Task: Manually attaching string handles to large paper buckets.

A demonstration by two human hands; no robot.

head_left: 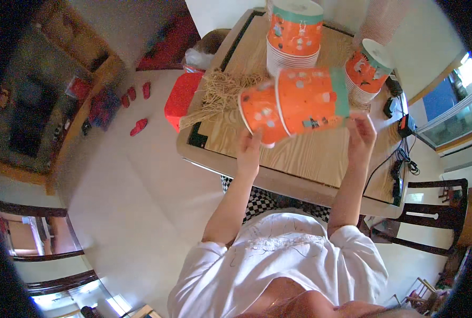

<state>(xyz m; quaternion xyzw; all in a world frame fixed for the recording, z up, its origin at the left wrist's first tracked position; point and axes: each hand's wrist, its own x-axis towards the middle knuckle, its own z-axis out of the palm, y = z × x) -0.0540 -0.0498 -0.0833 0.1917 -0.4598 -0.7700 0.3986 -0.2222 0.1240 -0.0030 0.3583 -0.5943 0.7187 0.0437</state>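
Over the table, two orange paper cups lie on their sides in mid-air, both mouths facing left. The left paper cup (261, 110) is partly nested in the right paper cup (307, 106), which has a green base band; there is some motion blur. My left hand (248, 151) is closed on the left cup near its rim. At the green base end, my right hand (361, 132) grips the other cup. Behind them stands an upside-down stack of matching cups (295, 34). A second stack (368, 71) is further right.
A pile of straw-like shreds (222, 90) lies on the wooden table (257, 165) beside a red box (184, 98). Black adapters and cables (403, 153) run along the right edge. A dark chair (432, 214) stands at right; pink slippers (139, 126) lie on the floor.
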